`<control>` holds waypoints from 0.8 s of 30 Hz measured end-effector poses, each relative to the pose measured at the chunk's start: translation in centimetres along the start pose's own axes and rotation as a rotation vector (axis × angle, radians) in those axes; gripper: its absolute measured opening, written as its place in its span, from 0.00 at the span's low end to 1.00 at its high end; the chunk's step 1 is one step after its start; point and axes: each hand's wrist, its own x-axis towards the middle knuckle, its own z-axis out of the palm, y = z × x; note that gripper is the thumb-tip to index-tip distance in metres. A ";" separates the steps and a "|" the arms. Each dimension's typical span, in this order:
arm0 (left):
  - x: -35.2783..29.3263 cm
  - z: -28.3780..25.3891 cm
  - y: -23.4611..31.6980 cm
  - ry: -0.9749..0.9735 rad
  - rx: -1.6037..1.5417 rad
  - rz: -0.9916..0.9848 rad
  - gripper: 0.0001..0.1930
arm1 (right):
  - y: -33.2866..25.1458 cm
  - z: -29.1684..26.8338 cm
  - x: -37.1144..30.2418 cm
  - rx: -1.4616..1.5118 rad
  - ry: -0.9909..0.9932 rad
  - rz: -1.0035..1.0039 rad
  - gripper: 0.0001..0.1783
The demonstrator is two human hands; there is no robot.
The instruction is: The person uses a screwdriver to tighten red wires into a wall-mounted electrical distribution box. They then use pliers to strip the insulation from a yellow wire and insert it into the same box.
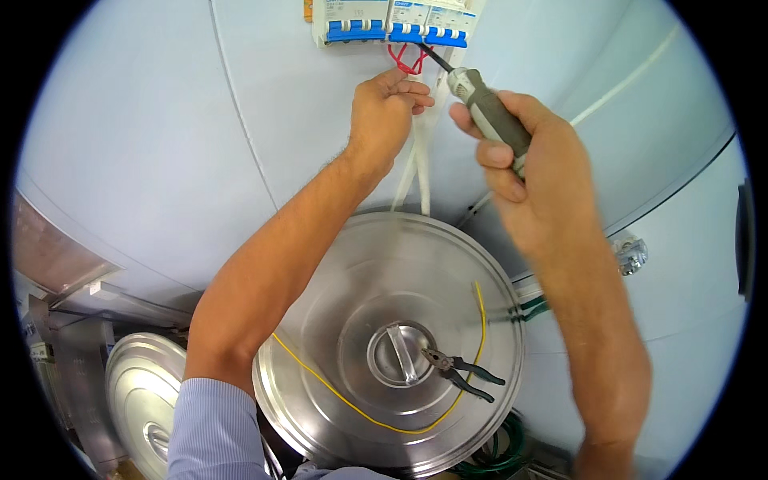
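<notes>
Circuit breakers with blue switches are mounted on the wall at the top. Red wires loop out from under the middle breaker. My left hand pinches these wires between thumb and forefinger, its other fingers loosely bent. A screwdriver with a grey and pale green handle is gripped in my right hand. Its dark shaft slants up to the left, and the tip meets the underside of the middle breaker. Whether the tip sits in a screw, I cannot tell.
Below stands a large round metal lid with a strap handle. Pliers with dark green grips and a curved yellow wire lie on it. White cables run down the wall. A second metal lid is at lower left.
</notes>
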 end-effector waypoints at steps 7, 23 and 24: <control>-2.4 1.2 1.1 0.149 -0.170 -0.187 0.18 | 0.9 0.2 0.4 0.260 0.057 0.162 0.13; -7.0 5.6 5.6 -0.091 -0.817 -0.567 0.14 | 1.5 -1.9 -1.1 -1.691 0.223 -0.938 0.17; -7.1 5.8 6.1 -0.112 -0.791 -0.534 0.14 | 1.6 -2.3 -0.7 -1.801 0.211 -1.015 0.16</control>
